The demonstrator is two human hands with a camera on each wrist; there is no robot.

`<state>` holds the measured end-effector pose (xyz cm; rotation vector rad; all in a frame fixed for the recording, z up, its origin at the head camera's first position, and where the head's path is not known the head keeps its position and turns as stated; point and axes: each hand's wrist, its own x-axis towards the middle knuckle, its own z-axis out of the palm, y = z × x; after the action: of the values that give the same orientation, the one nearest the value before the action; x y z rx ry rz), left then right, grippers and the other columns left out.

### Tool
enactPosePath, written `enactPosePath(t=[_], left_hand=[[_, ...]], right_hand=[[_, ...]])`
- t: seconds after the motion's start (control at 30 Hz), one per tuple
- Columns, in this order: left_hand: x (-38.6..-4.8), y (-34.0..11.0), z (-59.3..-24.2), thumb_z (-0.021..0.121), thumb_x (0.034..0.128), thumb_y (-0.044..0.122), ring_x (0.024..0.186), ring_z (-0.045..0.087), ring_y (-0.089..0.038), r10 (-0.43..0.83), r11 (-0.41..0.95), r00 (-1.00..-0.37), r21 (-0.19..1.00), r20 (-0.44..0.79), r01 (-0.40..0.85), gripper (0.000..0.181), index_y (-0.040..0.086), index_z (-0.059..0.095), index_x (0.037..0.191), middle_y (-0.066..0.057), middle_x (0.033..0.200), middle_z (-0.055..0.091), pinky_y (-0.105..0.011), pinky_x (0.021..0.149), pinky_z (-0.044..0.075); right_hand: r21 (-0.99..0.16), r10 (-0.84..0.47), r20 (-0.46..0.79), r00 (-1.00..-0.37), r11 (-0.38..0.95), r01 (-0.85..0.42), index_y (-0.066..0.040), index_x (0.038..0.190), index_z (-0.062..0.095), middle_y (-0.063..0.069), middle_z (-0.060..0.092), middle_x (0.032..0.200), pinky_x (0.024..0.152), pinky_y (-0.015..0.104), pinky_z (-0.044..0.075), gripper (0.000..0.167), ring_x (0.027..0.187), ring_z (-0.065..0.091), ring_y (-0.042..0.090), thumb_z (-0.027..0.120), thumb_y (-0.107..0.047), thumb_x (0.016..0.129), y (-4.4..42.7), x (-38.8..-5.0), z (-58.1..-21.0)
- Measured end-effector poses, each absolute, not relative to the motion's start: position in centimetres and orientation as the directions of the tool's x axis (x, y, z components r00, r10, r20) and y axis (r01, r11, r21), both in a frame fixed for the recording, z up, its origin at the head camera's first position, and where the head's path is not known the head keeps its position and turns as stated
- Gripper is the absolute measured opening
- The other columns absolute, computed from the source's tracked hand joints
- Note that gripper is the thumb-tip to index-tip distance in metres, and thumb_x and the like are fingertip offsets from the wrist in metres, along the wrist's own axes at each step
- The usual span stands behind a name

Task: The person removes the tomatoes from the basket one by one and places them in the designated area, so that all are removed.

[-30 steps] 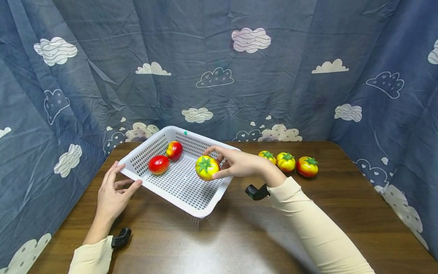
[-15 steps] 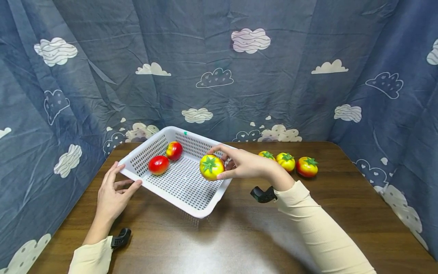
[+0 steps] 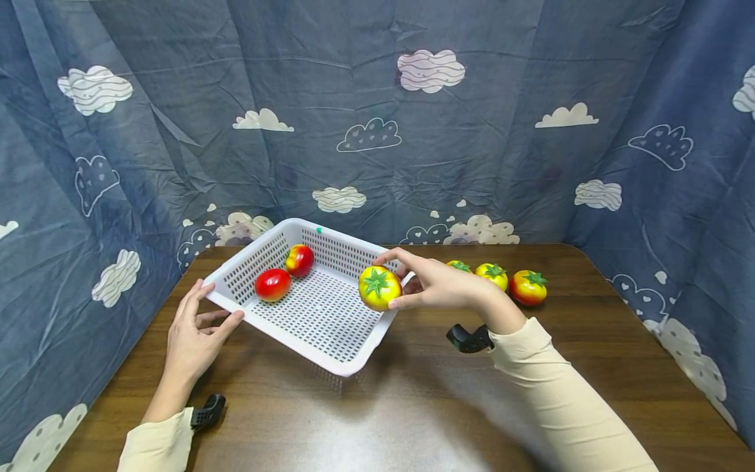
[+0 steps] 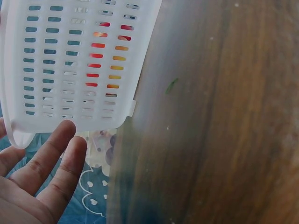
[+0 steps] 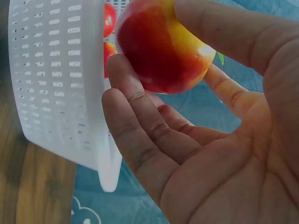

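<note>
A white perforated plastic basket [image 3: 318, 360] stands at an angle on the table, left of centre. My left hand [image 3: 191, 337] holds its near left corner, with thumb and forefinger against the rim; other fingers stay spread beside it in the left wrist view. My right hand [image 3: 442, 285] holds a yellow-and-red toy tomato [image 3: 379, 288] with a green star-shaped leaf top, between thumb and fingers. The tomato is over the basket's right side, near the rim. Inside the basket lie a red fruit [image 3: 273, 285] and a red-and-yellow fruit [image 3: 299, 261].
Right of the basket sit a partly hidden toy tomato [image 3: 459, 265], a yellow one [image 3: 492, 275] and a redder one [image 3: 528, 288]. The brown wooden table [image 3: 307, 426] ends at a blue cloud-patterned curtain [image 3: 377, 183] at the back and sides.
My right hand has moved to the right with the tomato, from over the basket's inside to nearer its right rim. The left hand and basket have stayed in place.
</note>
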<state>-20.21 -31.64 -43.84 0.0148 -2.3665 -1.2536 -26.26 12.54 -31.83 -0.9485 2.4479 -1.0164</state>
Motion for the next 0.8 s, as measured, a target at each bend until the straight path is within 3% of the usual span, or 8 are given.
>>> enactPosePath(t=[0.2,0.47,0.8], left_hand=[[-20.3,-31.6,-43.8,0.087,0.0925,0.021,0.092,0.059,0.021,-0.22,0.587,-0.893,0.785,0.392,0.2,0.08,0.004,0.046,0.159,-0.016,0.175,0.029,-0.001,0.071,0.054],[-20.2,-31.5,-43.8,0.087,0.0923,0.021,0.092,0.059,0.021,-0.216,0.588,-0.894,0.784,0.392,0.202,0.08,0.004,0.046,0.159,-0.016,0.176,0.03,-0.001,0.071,0.053],[-20.2,-31.6,-43.8,0.087,0.0925,0.02,0.093,0.06,0.021,-0.222,0.58,-0.893,0.789,0.391,0.202,0.079,0.005,0.047,0.16,-0.014,0.176,0.029,-0.002,0.071,0.054]], right_hand=[[-0.732,-0.675,-0.04,-0.737,0.522,-0.438,-0.03,0.152,0.045,0.012,0.068,0.129,0.099,0.041,0.06,0.068,0.101,0.074,0.021,0.083,-0.027,0.096,13.6,-26.4,-32.2],[-0.768,-0.671,-0.024,-0.741,0.488,-0.416,-0.022,0.153,0.043,0.015,0.068,0.125,0.1,0.038,0.061,0.069,0.105,0.073,0.023,0.083,-0.02,0.097,14.9,-26.4,-32.8],[-0.773,-0.631,-0.019,-0.776,0.501,-0.389,-0.025,0.153,0.043,0.014,0.066,0.124,0.095,0.032,0.06,0.07,0.103,0.071,0.024,0.084,-0.024,0.096,16.7,-26.3,-33.4]])
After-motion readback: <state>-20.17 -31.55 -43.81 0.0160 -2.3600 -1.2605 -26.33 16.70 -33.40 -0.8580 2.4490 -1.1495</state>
